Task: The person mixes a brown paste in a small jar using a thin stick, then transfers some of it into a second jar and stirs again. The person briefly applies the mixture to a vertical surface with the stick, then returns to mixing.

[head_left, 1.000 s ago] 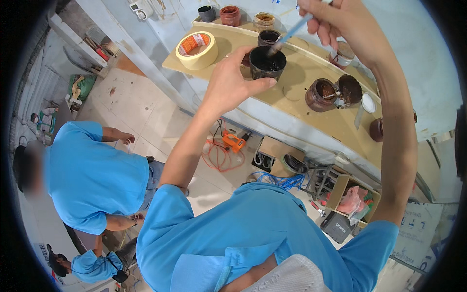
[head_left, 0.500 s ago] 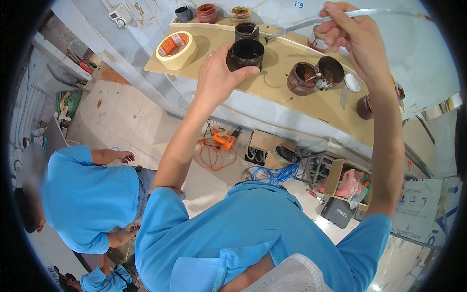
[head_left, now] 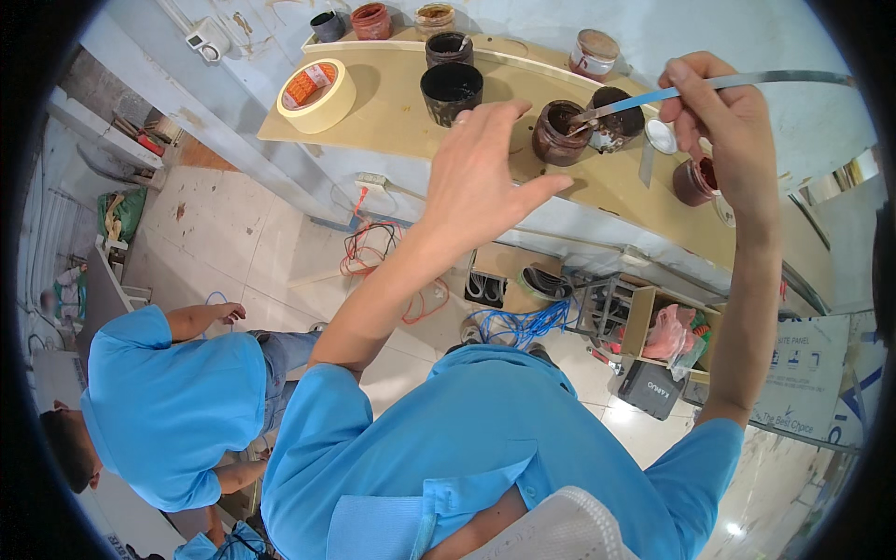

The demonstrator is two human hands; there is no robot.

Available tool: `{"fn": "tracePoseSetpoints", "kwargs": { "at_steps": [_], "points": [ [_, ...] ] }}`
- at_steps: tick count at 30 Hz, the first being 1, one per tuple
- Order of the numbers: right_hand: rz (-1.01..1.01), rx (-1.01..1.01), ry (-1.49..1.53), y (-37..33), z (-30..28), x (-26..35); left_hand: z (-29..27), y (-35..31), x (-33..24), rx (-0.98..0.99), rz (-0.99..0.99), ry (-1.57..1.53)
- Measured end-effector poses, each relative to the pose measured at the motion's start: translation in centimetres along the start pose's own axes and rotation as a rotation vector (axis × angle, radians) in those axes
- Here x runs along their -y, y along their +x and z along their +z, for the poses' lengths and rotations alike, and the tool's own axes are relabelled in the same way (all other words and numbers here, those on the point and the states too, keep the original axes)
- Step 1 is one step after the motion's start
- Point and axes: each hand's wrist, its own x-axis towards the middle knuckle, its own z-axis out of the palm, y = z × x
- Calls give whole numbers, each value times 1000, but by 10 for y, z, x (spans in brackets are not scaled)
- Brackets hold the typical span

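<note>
My right hand is closed on a long, thin metal strip. The strip's dark-smeared lower tip is at the mouth of a reddish-brown jar, which has a stick in it. Just left of that jar, my left hand is raised above the shelf's front edge, its fingers spread and empty. The black cup stands upright on the tan shelf beyond my left hand, in front of another dark jar. Touching the brown jar on its right is a stained, dark-lined container.
A roll of masking tape lies at the shelf's left end. More jars line the wall side; a red jar and white lid are at right. Below are blue cable and a black case. A co-worker is at left.
My left hand has let go of the black cup and moved right, opening. My right hand has brought the strip's tip from near the black cup across to the brown jar.
</note>
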Motion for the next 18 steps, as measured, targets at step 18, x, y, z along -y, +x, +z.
{"fn": "tracePoseSetpoints", "kwargs": {
  "at_steps": [18],
  "points": [
    [-28,59,-116,-69,22,13,14,-17,-28,11,25,-117]
  ]
}}
